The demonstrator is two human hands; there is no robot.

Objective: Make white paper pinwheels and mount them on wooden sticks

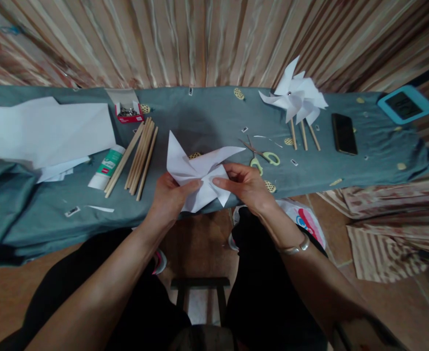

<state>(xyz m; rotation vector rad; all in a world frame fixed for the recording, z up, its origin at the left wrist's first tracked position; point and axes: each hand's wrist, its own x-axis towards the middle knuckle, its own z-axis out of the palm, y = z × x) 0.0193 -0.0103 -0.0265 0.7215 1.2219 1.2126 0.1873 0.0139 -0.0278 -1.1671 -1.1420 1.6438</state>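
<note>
Between my two hands is a white paper pinwheel, its points folded in toward the middle. My left hand grips it from the left, the thumb pressing near the centre. From the right, my right hand pinches it with the thumb close to the centre too. Most of the fingers are hidden behind the paper. Just right of the pinwheel lie scissors with pale green handles, blades parted. Several wooden sticks rest to the left, beside a green and white glue stick.
A red box of metal pins stands at the back left, near white paper sheets. Finished pinwheels on sticks lie back right. Beyond them are a black phone and a blue-framed digital clock. Paper scraps dot the cloth-covered table.
</note>
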